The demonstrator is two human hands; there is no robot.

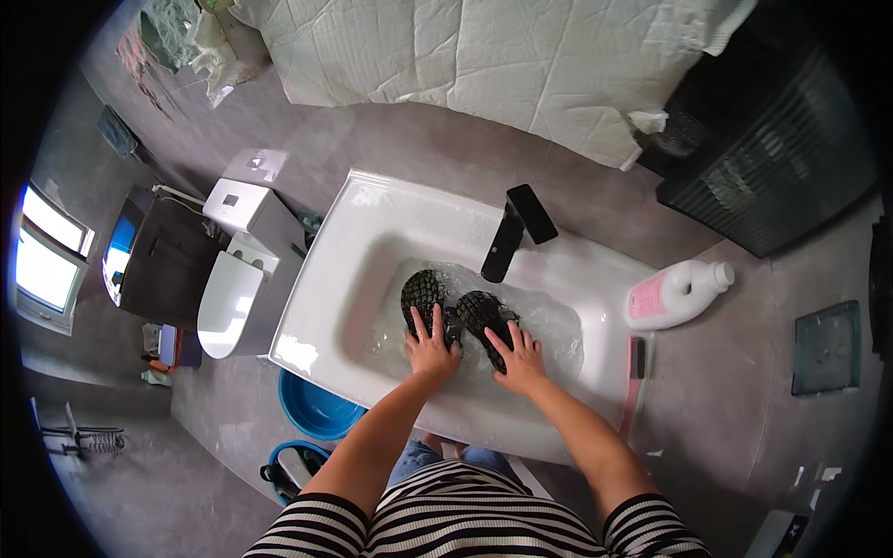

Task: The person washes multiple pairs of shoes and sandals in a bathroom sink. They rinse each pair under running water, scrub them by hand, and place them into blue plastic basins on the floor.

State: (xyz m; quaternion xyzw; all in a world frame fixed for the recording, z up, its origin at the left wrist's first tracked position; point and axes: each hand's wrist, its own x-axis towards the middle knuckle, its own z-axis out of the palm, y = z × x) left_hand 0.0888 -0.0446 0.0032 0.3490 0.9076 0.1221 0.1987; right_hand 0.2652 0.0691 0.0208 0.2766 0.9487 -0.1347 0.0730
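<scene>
Two black shoes lie sole up in the water of a white sink [400,209], their blocky treads facing me. My left hand [432,352] rests on the left shoe [423,290], its fingers stretched and spread over the lower part of the sole. On the right shoe [481,312], my right hand [521,363] lies with fingers apart along the near right edge. The shoes' uppers are under water and hidden. Beyond them a black tap [507,237] stands over the basin, and the water around the shoes looks stirred.
A white jug with a pink label [665,296] stands on the sink's right rim, near a brush with a red handle [634,372]. Blue basins [316,406] sit on the floor at left, beside a white toilet [233,298]. A padded white cover [465,51] hangs beyond the sink.
</scene>
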